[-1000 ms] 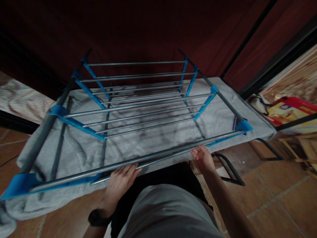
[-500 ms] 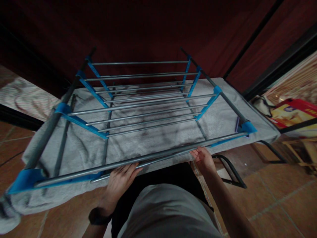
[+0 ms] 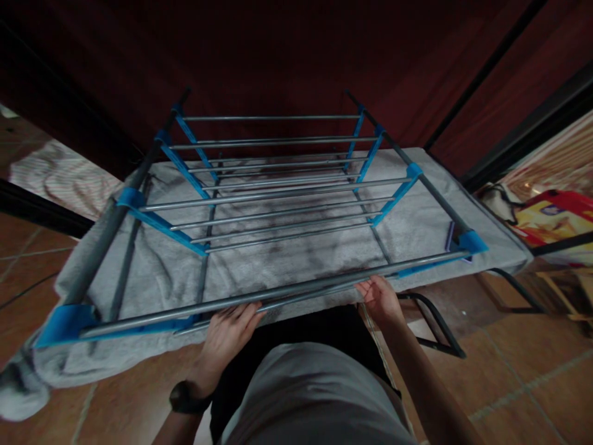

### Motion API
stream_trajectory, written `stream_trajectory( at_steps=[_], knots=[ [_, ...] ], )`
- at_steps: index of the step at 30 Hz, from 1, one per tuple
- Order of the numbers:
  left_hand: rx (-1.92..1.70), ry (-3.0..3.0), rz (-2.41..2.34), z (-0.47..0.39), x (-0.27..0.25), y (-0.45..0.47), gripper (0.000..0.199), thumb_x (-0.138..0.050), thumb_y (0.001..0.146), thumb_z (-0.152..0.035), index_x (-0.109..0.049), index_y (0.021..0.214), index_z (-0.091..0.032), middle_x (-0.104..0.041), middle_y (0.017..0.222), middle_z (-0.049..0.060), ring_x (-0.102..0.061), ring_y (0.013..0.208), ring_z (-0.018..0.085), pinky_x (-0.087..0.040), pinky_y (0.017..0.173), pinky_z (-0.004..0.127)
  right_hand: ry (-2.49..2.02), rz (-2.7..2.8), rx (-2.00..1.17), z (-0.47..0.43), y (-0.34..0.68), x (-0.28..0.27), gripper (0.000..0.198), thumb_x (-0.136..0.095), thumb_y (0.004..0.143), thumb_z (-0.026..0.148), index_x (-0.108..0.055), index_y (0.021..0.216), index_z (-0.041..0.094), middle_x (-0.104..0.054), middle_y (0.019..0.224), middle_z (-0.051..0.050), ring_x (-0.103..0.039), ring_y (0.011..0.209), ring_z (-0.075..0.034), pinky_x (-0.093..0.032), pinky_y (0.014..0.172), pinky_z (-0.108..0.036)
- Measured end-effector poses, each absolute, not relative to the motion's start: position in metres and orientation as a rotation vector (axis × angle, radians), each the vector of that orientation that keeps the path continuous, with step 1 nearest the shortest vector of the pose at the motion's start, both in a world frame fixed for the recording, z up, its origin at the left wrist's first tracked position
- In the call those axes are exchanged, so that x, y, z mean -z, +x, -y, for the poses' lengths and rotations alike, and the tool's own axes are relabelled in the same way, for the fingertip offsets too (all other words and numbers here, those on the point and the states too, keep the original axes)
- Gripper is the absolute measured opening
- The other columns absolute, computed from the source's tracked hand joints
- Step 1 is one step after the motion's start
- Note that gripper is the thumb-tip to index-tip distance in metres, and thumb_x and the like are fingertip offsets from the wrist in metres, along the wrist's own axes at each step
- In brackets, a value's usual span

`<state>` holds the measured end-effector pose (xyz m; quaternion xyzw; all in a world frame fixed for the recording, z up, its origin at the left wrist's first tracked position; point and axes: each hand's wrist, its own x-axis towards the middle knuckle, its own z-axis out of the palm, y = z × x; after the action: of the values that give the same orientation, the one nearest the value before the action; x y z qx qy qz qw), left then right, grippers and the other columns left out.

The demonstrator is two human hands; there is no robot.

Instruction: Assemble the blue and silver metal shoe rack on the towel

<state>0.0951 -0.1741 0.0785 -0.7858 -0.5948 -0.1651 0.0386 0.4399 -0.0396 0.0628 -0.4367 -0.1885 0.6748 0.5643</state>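
A rack frame of grey metal tubes with blue plastic joints (image 3: 473, 242) lies before me, several thin crossbars (image 3: 278, 193) spanning it. Along its near side runs a thicker front tube (image 3: 296, 288). Just below that tube, a loose-looking thin metal tube (image 3: 301, 300) slants across between my hands. My left hand (image 3: 234, 334), wearing a dark wristband, has its fingers curled over the thin tube near its left part. Farther right, my right hand (image 3: 380, 300) pinches the same tube near its right part. The tube's right end merges with the blue piece and is hard to make out.
Under the rack, a grey blanket (image 3: 491, 216) covers a low surface with black metal legs (image 3: 440, 321). A dark red panel (image 3: 278, 55) stands behind. A small purple-edged object (image 3: 449, 236) lies by the right corner. A red and yellow package (image 3: 556, 216) is at right.
The rack and surroundings sit slightly farther right in view, as the camera has turned a little. Both hands keep their hold on the thin tube, almost unmoved.
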Motion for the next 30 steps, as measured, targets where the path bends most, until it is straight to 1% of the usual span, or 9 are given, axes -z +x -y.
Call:
stream_trajectory(
  at_steps=[5, 9, 13, 17, 19, 23, 27, 30],
  knots=[
    [0.519, -2.416, 1.849, 0.175, -0.081, 0.093, 0.023, -0.049, 0.098, -0.037, -0.066, 0.1, -0.023, -0.075, 0.089, 0.002, -0.069, 0.077, 0.017, -0.049, 0.073, 0.029, -0.98, 0.451, -1.627, 0.04, 0.434, -0.069, 0.028, -0.079, 0.066, 0.028, -0.052, 0.068, 0.022, -0.067, 0.076, 0.001, -0.07, 0.084, -0.019, -0.06, 0.079, -0.037],
    [0.48, -2.362, 1.847, 0.169, -0.085, 0.102, 0.022, -0.051, 0.097, -0.038, -0.067, 0.099, -0.022, -0.074, 0.086, 0.001, -0.069, 0.075, 0.018, -0.047, 0.072, 0.031, -0.971, 0.447, -1.639, 0.039, 0.43, -0.064, 0.026, -0.081, 0.062, 0.022, -0.056, 0.071, 0.022, -0.069, 0.08, 0.001, -0.07, 0.085, -0.02, -0.06, 0.081, -0.04],
    [0.428, -2.324, 1.859, 0.164, -0.081, 0.108, 0.022, -0.05, 0.097, -0.035, -0.067, 0.099, -0.022, -0.073, 0.079, 0.001, -0.068, 0.071, 0.019, -0.046, 0.068, 0.032, -1.001, 0.451, -1.61, 0.037, 0.434, -0.054, 0.034, -0.086, 0.058, 0.023, -0.057, 0.075, 0.022, -0.069, 0.08, 0.002, -0.071, 0.084, -0.02, -0.061, 0.079, -0.037],
    [0.403, -2.273, 1.913, 0.165, -0.074, 0.105, 0.027, -0.045, 0.098, -0.032, -0.069, 0.091, -0.022, -0.071, 0.073, 0.003, -0.067, 0.065, 0.02, -0.046, 0.067, 0.033, -1.043, 0.454, -1.563, 0.032, 0.441, -0.048, 0.039, -0.089, 0.056, 0.026, -0.056, 0.076, 0.022, -0.068, 0.078, 0.003, -0.07, 0.077, -0.016, -0.062, 0.073, -0.031],
    [0.421, -2.252, 1.938, 0.165, -0.072, 0.102, 0.028, -0.043, 0.099, -0.032, -0.07, 0.095, -0.023, -0.072, 0.079, 0.005, -0.068, 0.072, 0.021, -0.047, 0.073, 0.035, -1.059, 0.446, -1.538, 0.028, 0.442, -0.046, 0.039, -0.088, 0.057, 0.025, -0.054, 0.076, 0.022, -0.067, 0.075, 0.004, -0.07, 0.077, -0.015, -0.062, 0.071, -0.028],
    [0.46, -2.228, 1.882, 0.16, -0.07, 0.097, 0.029, -0.041, 0.099, -0.027, -0.068, 0.108, -0.022, -0.073, 0.099, 0.009, -0.068, 0.09, 0.024, -0.047, 0.088, 0.039, -1.096, 0.452, -1.532, 0.023, 0.443, -0.046, 0.037, -0.087, 0.06, 0.023, -0.055, 0.079, 0.023, -0.065, 0.07, 0.006, -0.069, 0.076, -0.014, -0.062, 0.07, -0.027],
    [0.438, -2.202, 1.915, 0.156, -0.063, 0.093, 0.027, -0.043, 0.098, -0.023, -0.065, 0.112, -0.02, -0.072, 0.101, 0.009, -0.066, 0.094, 0.024, -0.046, 0.09, 0.04, -1.112, 0.433, -1.538, 0.023, 0.444, -0.044, 0.039, -0.088, 0.056, 0.02, -0.057, 0.079, 0.023, -0.067, 0.071, 0.006, -0.069, 0.074, -0.014, -0.062, 0.072, -0.028],
    [0.419, -2.187, 1.961, 0.156, -0.057, 0.09, 0.026, -0.044, 0.096, -0.021, -0.064, 0.113, -0.02, -0.071, 0.101, 0.008, -0.065, 0.094, 0.024, -0.045, 0.09, 0.04, -1.093, 0.443, -1.551, 0.024, 0.447, -0.042, 0.04, -0.089, 0.056, 0.02, -0.06, 0.083, 0.023, -0.07, 0.079, 0.005, -0.071, 0.08, -0.015, -0.063, 0.076, -0.029]
  ],
)
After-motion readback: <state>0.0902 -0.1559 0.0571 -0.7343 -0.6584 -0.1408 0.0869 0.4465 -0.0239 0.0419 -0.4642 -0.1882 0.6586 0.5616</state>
